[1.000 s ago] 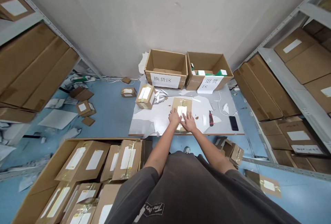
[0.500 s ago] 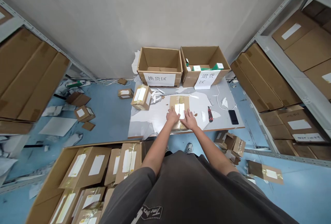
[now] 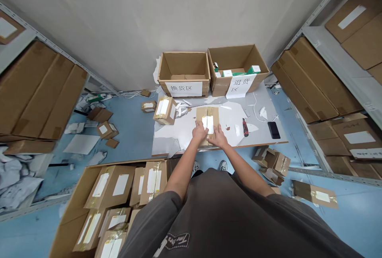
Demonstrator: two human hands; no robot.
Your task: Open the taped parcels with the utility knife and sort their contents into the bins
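A small taped cardboard box (image 3: 211,111) with a white label (image 3: 210,123) lies on the table in front of me. My left hand (image 3: 199,130) grips its left side, the thumb reaching over the top near the label. On the other side, my right hand (image 3: 219,136) holds the near right part of the box, fingers along the edge and thumb on top. The fingers' undersides are hidden. To the right of the box lies a red and black utility knife (image 3: 245,127).
Two open cartons with paper signs, a left carton (image 3: 184,67) and a right carton (image 3: 219,87), stand at the table's back. A taped box (image 3: 165,111) sits at left, a phone (image 3: 273,130) at right. A large carton (image 3: 70,210) of parcels is beside me.
The view has shifted slightly. My right hand has moved a little toward the right edge of the box; my left hand stays at its left side.
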